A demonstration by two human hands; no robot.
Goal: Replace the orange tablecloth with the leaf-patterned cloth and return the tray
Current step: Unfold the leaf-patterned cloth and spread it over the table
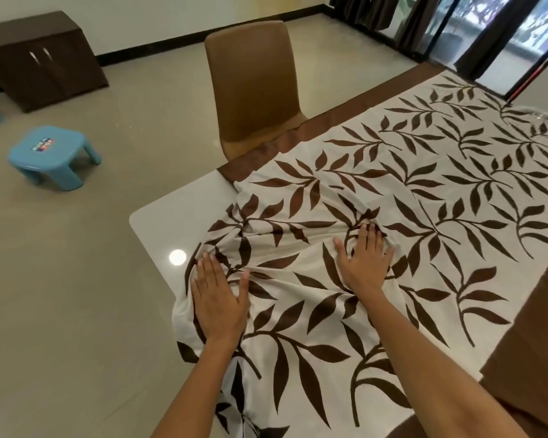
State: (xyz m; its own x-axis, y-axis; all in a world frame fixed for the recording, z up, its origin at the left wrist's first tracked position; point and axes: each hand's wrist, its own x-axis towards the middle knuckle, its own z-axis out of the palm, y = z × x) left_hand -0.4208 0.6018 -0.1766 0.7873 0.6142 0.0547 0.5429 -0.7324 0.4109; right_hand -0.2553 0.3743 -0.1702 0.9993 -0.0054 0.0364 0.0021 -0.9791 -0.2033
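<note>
The leaf-patterned cloth [377, 191] lay over most of the white table [159, 216], bunched into folds at the near left, where the table's corner stayed bare. Both hands pressed flat on it, fingers straight and holding nothing: the left hand [217, 298] near the table's left edge, the right hand [366, 263] further in, against a ridge of folds. A brown chair [253, 83] stood at the far side; a blue stool [49, 154] sat on the floor to the left

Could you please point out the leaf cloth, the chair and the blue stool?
leaf cloth [424, 197]: head view, flat middle part.
chair [253, 80]: head view, backrest.
stool [49, 147]: head view, seat top.
</note>
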